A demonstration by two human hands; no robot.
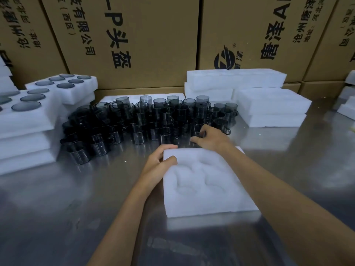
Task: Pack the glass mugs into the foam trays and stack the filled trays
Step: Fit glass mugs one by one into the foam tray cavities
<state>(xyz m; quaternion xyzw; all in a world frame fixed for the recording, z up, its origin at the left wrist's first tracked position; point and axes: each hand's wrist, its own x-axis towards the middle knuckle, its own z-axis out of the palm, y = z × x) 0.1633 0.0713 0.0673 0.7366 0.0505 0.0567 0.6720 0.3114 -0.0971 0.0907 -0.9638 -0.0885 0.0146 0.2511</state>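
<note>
An empty white foam tray (207, 189) with round pockets lies on the steel table in front of me. My left hand (159, 164) grips its far left corner, thumb on top. Past the tray's far edge, my right hand (209, 139) reaches into the cluster of dark glass mugs (146, 120), its fingers curled round a mug (197, 131) in the front row. The mugs stand upside down, several rows deep, across the middle of the table.
Filled foam trays (28, 120) are stacked at the left, with another filled stack (76, 87) behind. Empty foam trays (249, 93) are piled at the back right and far right edge (347, 110). Cardboard boxes (134, 35) wall off the back.
</note>
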